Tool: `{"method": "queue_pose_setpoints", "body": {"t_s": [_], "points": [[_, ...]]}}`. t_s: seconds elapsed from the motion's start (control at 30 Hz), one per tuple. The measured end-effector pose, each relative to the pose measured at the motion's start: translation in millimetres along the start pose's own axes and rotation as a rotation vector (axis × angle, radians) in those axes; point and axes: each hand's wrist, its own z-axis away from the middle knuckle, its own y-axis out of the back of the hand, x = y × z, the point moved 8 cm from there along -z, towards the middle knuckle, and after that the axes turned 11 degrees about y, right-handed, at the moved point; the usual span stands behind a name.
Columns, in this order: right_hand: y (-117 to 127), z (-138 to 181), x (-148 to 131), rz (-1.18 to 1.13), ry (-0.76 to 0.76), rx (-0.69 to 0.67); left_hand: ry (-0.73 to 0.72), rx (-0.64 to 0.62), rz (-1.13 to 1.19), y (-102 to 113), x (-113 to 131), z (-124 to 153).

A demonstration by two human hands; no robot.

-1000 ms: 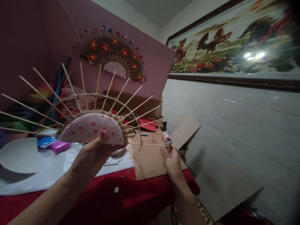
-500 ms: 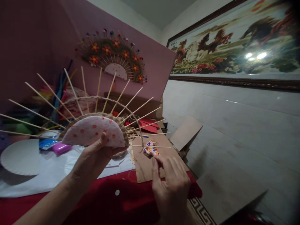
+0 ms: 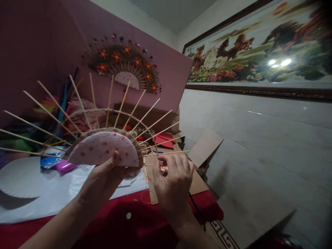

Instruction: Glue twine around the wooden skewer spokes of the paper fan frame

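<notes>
My left hand (image 3: 105,178) grips a half-round stick fan (image 3: 103,148) by its lower edge, thumb on the front. White paper with red dots covers its face, and a band of brown twine runs round the curved rim. Thin wooden sticks fan out from that band. A loose arc of twine (image 3: 124,112) spans the sticks further out. At its right end, my right hand (image 3: 172,176) is closed in a pinch on the twine beside the lowest right stick. A flower-patterned piece (image 3: 164,168) shows partly behind those fingers.
A finished-looking fan with orange flowers (image 3: 127,65) hangs on the pink board behind. On the table lie cardboard (image 3: 199,185), red paper (image 3: 164,139), a white half-disc (image 3: 20,178), a purple packet (image 3: 65,166) and red cloth (image 3: 109,224). A framed horse picture (image 3: 246,52) hangs at right.
My right hand has moved left and up to the fan's right side and now pinches the twine end there. The left hand still holds the fan, which sits slightly lower.
</notes>
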Motion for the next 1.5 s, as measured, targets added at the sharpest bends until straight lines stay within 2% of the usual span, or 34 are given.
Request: {"method": "queue_pose_setpoints", "body": {"t_s": [0.87,1.17,1.5], "points": [[-0.8,1.1,-0.9,-0.068,0.033,0.098,-0.014,0.021,-0.003,-2.6,1.2,-1.6],[-0.3,1.3,-1.6,-0.073,0.025,0.103,0.009,-0.025,0.021,-4.8,-0.6,-0.1],[-1.4,2.3,-0.4,-0.099,0.019,0.112,0.009,-0.006,0.019,-4.6,-0.3,0.2]]}}
